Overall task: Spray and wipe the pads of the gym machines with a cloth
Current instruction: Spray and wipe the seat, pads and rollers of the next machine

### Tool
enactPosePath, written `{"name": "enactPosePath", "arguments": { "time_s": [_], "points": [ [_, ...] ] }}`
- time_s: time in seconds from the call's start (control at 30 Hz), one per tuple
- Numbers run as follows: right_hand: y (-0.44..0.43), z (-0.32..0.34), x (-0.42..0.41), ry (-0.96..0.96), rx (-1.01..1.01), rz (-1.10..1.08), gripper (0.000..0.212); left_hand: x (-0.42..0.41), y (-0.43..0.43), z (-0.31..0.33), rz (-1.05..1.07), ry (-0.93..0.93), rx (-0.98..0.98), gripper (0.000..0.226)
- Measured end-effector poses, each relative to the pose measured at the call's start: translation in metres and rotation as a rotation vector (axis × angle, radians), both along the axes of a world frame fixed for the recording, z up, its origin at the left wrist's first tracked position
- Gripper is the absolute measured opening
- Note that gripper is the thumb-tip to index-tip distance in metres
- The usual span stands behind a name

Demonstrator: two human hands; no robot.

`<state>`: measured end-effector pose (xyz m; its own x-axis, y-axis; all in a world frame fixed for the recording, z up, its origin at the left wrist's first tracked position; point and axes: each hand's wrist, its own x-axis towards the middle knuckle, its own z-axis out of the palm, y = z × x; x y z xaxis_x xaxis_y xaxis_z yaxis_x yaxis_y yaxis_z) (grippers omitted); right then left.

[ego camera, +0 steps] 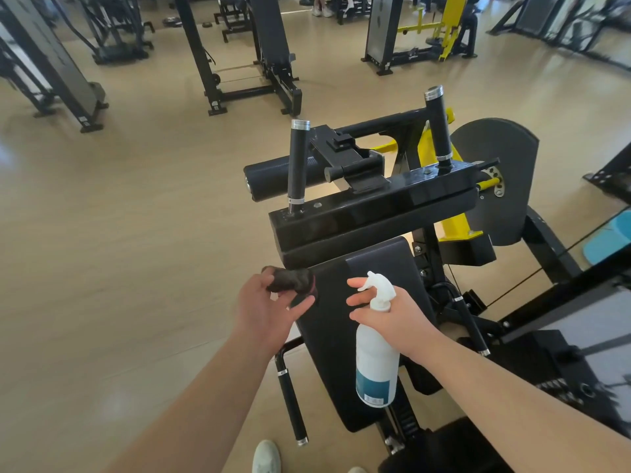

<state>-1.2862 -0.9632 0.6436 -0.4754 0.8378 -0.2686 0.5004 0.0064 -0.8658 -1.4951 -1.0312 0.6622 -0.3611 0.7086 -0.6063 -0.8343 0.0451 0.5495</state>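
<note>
Gripping a white, downward-hanging spray bottle (377, 356) by its neck in the right hand (396, 317), with fingers (358, 301) reaching leftward past the trigger; pinching a bunched dark cloth (290, 279) in the left hand (268, 314), between fingertips and thumb, at the upper left edge of the black pad (382, 261) ahead.

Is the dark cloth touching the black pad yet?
Cannot tell. The head view shows the cloth, gripped by the left hand, overlapping the left edge of the pad, but from above no contact or gap is plain.
</note>
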Motion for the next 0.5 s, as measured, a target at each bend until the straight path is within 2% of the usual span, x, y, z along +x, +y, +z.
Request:
{"name": "enactPosePath", "arguments": {
  "time_s": [0.13,0.3,0.43,0.5],
  "points": [
    [-0.004,-0.002,0.002,-0.026,-0.011,0.001,0.04,0.003,0.004,-0.006,-0.1,0.081,-0.057,0.045],
    [-0.007,-0.001,0.007,-0.048,-0.024,-0.009,0.039,0.009,0.03,-0.008,-0.056,0.053,-0.032,0.072],
    [-0.007,0.002,0.014,-0.029,-0.027,-0.048,0.039,0.022,0.053,-0.021,-0.04,-0.044,-0.058,0.044],
    [-0.006,0.003,0.019,-0.01,-0.046,-0.079,0.04,0.039,0.058,-0.022,-0.097,-0.071,-0.091,0.034]
  ]
}}
